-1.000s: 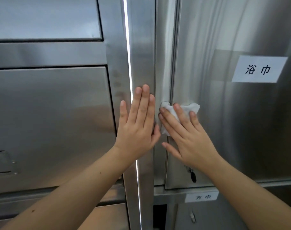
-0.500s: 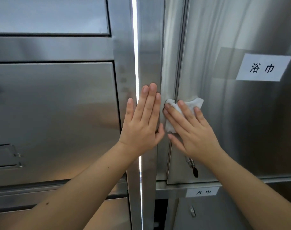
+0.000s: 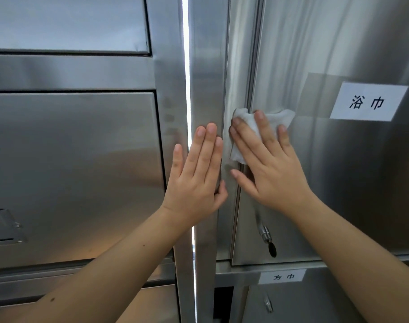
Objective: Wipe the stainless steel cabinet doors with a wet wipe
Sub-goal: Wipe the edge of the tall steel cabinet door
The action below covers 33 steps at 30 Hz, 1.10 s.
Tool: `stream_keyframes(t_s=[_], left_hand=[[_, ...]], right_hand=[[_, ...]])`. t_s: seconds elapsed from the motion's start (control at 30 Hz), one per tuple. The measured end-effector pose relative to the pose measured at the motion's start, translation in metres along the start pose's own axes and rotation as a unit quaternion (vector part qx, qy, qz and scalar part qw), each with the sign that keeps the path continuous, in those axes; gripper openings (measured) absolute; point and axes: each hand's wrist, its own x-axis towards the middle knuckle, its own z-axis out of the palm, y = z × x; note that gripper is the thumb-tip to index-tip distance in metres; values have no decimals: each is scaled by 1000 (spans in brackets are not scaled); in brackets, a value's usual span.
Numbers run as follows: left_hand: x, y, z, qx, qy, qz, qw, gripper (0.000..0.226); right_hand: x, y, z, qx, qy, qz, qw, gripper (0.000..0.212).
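brushed steel cabinet door (image 3: 338, 183), labelled: right hand (image 3: 268, 169) presses wet wipe (image 3: 252, 127) flat-fingered at its left edge. left hand (image 3: 196, 183), fingers straight, braces the frame beside it. wipe could probably snag in the door seam.

**Wipe (image 3: 247, 127) pressed to the door's (image 3: 338, 183) left edge**

The right hand (image 3: 271, 173) lies flat, fingers (image 3: 265, 129) straight, pressing the white wipe onto the steel there. The left hand (image 3: 194, 183) rests flat on the post (image 3: 208, 78) just beside it. A label (image 3: 367, 102) sits toward the door's right edge; a key (image 3: 268, 238) hangs near its lower left corner.
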Motion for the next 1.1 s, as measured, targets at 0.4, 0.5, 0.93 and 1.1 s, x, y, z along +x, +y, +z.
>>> stream_keyframes(t_s=[0.4, 0.5, 0.93, 1.1], left_hand=[[0, 0, 0, -15, -4, -3, 1000, 72], [0, -1, 2, -21, 2, -1, 1000, 73], [-1, -1, 1, -15, -3, 8, 1000, 83], [-1, -1, 1, -13, 0, 10, 1000, 83]], right_hand=[[-61, -31, 18, 12, -37, -30, 999, 60], [-71, -37, 21, 16, -46, -35, 998, 59], [-10, 11, 1, -29, -3, -68, 997, 61], [39, 40, -9, -37, 37, -51, 997, 59]])
